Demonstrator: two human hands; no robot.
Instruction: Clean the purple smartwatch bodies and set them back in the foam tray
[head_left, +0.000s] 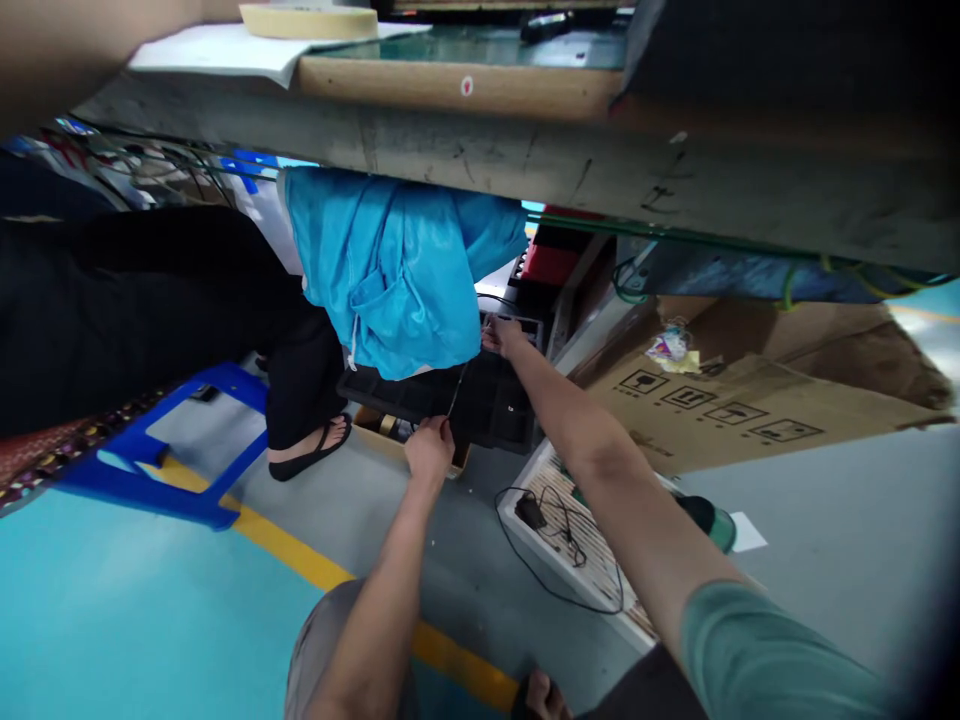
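Reaching under the desk (480,150), both arms stretch out straight. The left hand (429,450) pinches a thin wire (455,392) above the black tray (420,392). The right hand (501,335) touches a dark box (525,330); its grip is hard to see.

Matt black plastic trays (420,395), brown cardboard box (750,410), glossy blue plastic stool (180,440).

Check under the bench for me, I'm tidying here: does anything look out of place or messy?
A loose black cable trails off the white slatted tray onto the floor. A blue garment hangs over the stacked black trays both hands reach into, left hand pinching a thin wire, right hand at the top tray.
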